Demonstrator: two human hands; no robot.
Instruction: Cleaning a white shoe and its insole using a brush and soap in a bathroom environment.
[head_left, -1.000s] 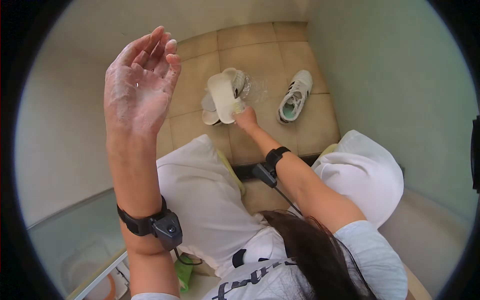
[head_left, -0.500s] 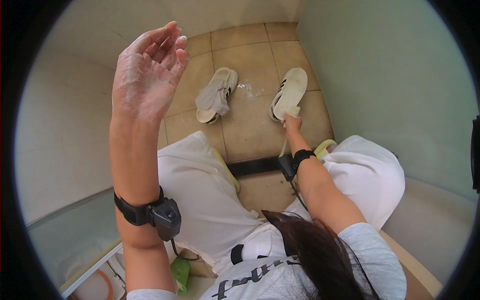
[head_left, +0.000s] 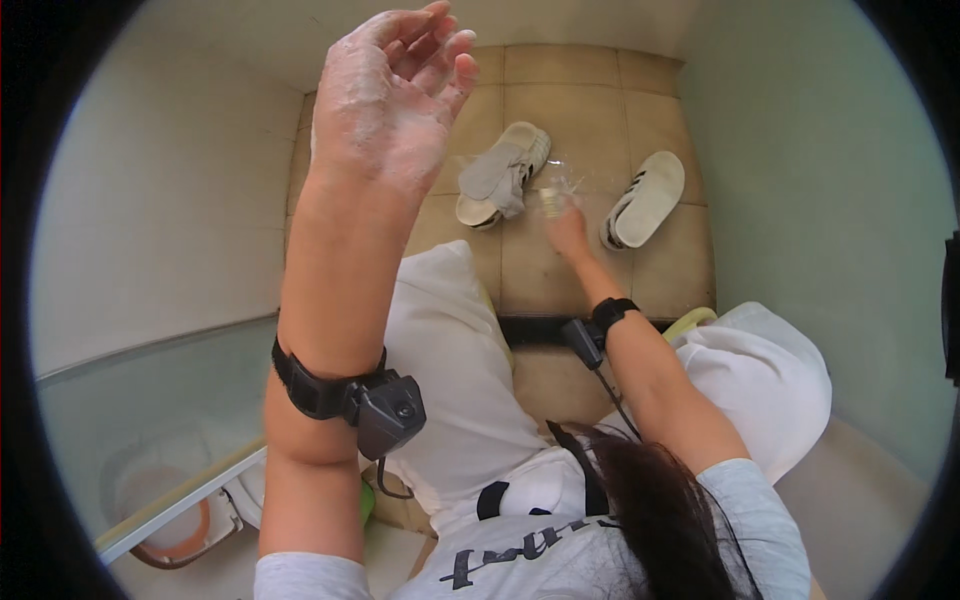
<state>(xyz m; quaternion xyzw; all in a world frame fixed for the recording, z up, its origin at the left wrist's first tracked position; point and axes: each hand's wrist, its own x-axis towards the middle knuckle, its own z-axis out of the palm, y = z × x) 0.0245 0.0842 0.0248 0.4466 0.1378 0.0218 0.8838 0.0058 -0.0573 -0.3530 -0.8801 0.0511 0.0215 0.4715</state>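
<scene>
My left hand [head_left: 390,100] is raised high, palm showing and coated in white foam. Its fingers curl loosely apart, with nothing in them. Low over the tiled floor, my right hand [head_left: 570,235] is closed on a brush with pale bristles [head_left: 550,203], smeared by motion. It is between two white shoes with black stripes. The right shoe [head_left: 655,200] lies with its pale sole upward. A grey cloth [head_left: 492,172] drapes over the left shoe [head_left: 525,140], whose sole also faces up. Wet suds [head_left: 565,180] spot the floor by the brush.
A greenish panel [head_left: 800,180] rises on the right and a pale wall [head_left: 170,200] on the left. A dark sill strip [head_left: 540,330] crosses the floor between my knees. Black devices are strapped to both forearms. An orange-rimmed basin [head_left: 180,530] is at lower left.
My right hand has carried the brush left, off the right shoe, to the suds between the shoes. My left hand stays raised, and the whole view has shifted.
</scene>
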